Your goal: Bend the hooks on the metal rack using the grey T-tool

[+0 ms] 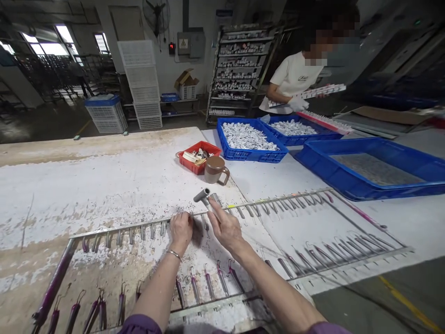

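Note:
My left hand (pixel 181 229) is closed at the far bar of a long metal frame (pixel 114 228), fingers curled around a part I cannot make out. Close to its right, my right hand (pixel 225 227) grips a grey metal tool with a tube-like head (pixel 201 195). The tool's head sticks up past the fingers, just beyond the bar; its lower part is hidden by the hand. Grey pegs with thin wire hooks line both long bars of the frame. One such peg (pixel 206 223) hangs between my hands. The near-row pegs (pixel 207 284) have purple near their hooked ends.
A brown mug (pixel 214 169) and a red basket (pixel 194 162) of scraps stand beyond the frame. Behind are a blue crate (pixel 224 147) of small white pieces and a blue tray (pixel 375 191). A co-worker (pixel 295 76) in a white shirt holds a strip of parts. Small bits litter the table.

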The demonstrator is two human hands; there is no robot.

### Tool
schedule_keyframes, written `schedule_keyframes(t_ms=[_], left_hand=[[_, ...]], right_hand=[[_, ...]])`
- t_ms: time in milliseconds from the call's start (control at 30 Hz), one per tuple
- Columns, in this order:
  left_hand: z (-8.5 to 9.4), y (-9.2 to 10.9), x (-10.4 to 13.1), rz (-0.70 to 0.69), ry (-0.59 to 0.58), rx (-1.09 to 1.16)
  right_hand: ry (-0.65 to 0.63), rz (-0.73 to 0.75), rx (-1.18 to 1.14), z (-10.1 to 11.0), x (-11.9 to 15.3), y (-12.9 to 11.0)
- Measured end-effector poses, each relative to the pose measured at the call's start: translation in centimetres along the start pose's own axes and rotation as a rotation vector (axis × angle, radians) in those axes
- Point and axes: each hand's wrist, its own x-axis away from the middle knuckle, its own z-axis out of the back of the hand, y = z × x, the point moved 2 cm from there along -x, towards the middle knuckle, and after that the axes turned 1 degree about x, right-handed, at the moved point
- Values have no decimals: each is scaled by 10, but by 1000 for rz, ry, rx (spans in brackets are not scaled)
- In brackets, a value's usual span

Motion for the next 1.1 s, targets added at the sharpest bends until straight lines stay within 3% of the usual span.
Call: schedule_keyframes(t_ms=[67, 200, 233, 367, 400, 567, 633, 767, 833, 900, 967, 1100], left_hand=[[0, 0, 0, 2, -6, -2], [0, -1, 0, 0, -22, 4], [0, -1, 0, -3, -23, 6], [2, -1, 0, 0, -28, 16], [2, -1, 0, 3, -32, 19], [2, -2, -1, 4, -38, 22], [2, -2, -1, -6, -47, 29], [5, -3, 0, -37, -85, 43], [6, -3, 0, -45, -89, 44], [7, -2, 0, -49, -89, 48], [7, -1, 0, -47, -90, 51], [8, -1, 0, -28, -91, 53]], right_hand=[[-5, -4, 27, -4, 1, 1], [-269, -23, 143, -14, 1, 6], [-259, -23, 132, -12, -1, 6], [26, 30, -13, 2, -6, 2], [42, 37, -24, 2, -5, 1], [-293, -31, 100, -11, 2, 2], [-224, -28, 75, -3, 0, 1], [82, 1, -42, 8, 0, -1], [24, -12, -18, 0, 3, 1], [-146, -36, 45, -8, 5, 3], [-225, -67, 59, -5, 3, 5], [46, -98, -53, 21, -5, 4]])
